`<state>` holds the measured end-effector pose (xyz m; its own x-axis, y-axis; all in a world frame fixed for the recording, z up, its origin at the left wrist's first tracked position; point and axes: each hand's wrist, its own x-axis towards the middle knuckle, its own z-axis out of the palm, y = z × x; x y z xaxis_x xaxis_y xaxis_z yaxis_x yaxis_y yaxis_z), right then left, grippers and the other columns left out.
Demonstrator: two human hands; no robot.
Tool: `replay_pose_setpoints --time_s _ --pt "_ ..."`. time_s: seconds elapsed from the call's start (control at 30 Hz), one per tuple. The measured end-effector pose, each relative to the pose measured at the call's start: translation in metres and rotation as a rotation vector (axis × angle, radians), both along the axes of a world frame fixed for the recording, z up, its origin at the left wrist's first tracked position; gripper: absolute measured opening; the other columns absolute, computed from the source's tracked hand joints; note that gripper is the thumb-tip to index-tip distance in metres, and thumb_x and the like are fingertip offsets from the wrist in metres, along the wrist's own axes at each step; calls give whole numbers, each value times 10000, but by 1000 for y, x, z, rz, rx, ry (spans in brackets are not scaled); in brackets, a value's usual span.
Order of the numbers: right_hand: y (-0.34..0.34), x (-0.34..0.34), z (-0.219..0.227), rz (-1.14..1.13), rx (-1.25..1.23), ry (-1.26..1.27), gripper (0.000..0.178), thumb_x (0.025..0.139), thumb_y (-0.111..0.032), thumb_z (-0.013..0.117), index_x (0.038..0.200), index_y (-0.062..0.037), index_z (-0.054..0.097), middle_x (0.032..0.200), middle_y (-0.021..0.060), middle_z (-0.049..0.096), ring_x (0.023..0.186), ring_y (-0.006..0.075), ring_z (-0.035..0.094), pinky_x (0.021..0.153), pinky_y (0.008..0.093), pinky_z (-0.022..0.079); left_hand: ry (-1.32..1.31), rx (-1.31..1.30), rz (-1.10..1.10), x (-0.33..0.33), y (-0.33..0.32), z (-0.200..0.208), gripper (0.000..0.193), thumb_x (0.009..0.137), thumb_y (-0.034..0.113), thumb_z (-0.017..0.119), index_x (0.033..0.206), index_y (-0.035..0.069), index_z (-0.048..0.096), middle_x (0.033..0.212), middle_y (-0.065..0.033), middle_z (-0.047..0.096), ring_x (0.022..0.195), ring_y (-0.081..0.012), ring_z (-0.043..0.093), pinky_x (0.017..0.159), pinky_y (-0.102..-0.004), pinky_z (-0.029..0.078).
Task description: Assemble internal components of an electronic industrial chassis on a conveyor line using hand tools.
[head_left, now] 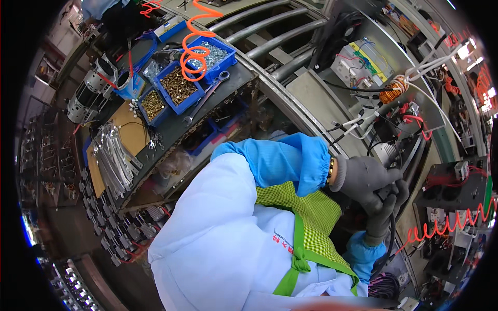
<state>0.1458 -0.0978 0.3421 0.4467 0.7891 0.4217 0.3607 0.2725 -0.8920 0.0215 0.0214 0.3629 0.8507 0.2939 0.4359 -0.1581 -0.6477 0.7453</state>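
left hand (365, 179): gloved, fingers curled over dark tool (386, 193), gripping.
right hand (385, 217): gloved, fingers wrapped up around same tool from below.
tool: pinched btwn both hands, near right edge of bench, just below wired unit (363, 67).
axis: cable (390, 243) runs down from grip.
nearer: both touching; left on top.

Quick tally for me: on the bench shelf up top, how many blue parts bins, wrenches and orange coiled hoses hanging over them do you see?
Blue parts bins: 3, two with brass-coloured screws, one with silvery hardware
Wrench: 1, lying beside the bins
Orange coiled hose: 1, hanging over the bins
Total: 5
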Motion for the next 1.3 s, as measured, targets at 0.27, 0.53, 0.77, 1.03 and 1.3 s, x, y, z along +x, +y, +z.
replay_pose_setpoints --time_s 0.27,0.53,0.77,1.03,1.3 --pt "19 17 12 102 24 -295 502 950 -406 416 1187 32 480 747 59 502 620 122 474 577 267 388 -147 -119 454 -127 48 18 701 713 260 769 1330 121 467 1037 -154 650 897 -304 650 835 -394 513" --pt "-1 84 46 -105 81 -329 466 983 -355 381 1240 9 517 779 6 486 679 95 427 609 246 352 394 497 1983 -511 129 -36 305 850 267 588 1093 83 599 1017 -166 651 919 -343 634 792 -429 495" --pt "44 17 79 -331 27 -216 448 978 -329 364 1231 8 520 820 36 530 634 109 408 592 233 327 1238 -249 1274 -549 166 -74 556 739 318 654 1239 91 568 1149 -177 623 1074 -344 581 924 -407 455" --pt "65 18 82 -160 70 -278 442 980 -299 350 1201 45 518 772 17 431 676 116 388 652 263 332 1507 -250 1051 -552 197 -75 682 768 416 617 1367 136 449 1317 -181 523 1193 -337 514 1016 -435 386" --pt "57 43 75 -156 52 -272 451 985 -320 365 1243 21 509 825 4 456 722 108 412 680 258 358 1692 -143 890 -562 214 -83 733 733 443 666 1349 120 435 1259 -205 555 1164 -357 533 980 -445 411"
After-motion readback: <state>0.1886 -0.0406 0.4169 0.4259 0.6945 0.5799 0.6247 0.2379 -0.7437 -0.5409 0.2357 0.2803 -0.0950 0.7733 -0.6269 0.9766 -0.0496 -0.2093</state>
